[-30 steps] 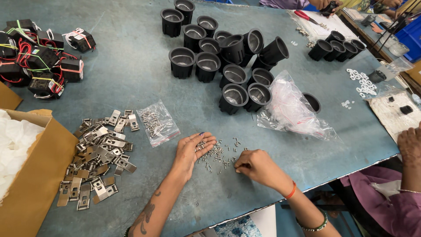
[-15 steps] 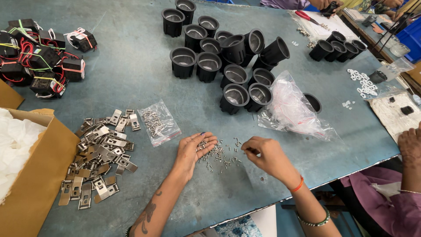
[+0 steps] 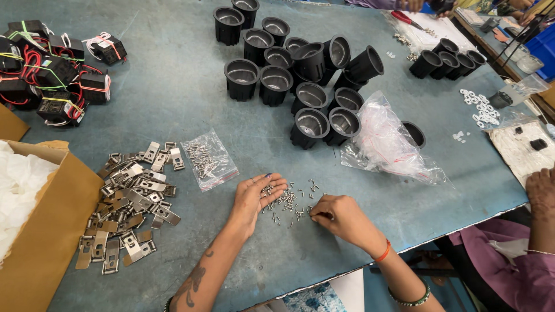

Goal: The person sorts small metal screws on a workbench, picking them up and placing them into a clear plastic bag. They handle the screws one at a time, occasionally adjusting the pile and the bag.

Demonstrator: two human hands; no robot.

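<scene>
My left hand lies palm up on the blue-grey table, fingers spread, with a few small screws in the palm. My right hand rests just to its right, its fingers curled and pinching at the loose pile of small silver screws between the two hands. Whether a screw is between the fingertips is too small to see.
A small clear bag of screws and a heap of metal brackets lie to the left, by a cardboard box. Black round housings crowd the far middle, next to a crumpled plastic bag. Wired black units sit far left. Another person's arm is at right.
My right hand slid a little to the right and toward the near edge, then back in to the screw pile. My left hand has stayed palm up in place.
</scene>
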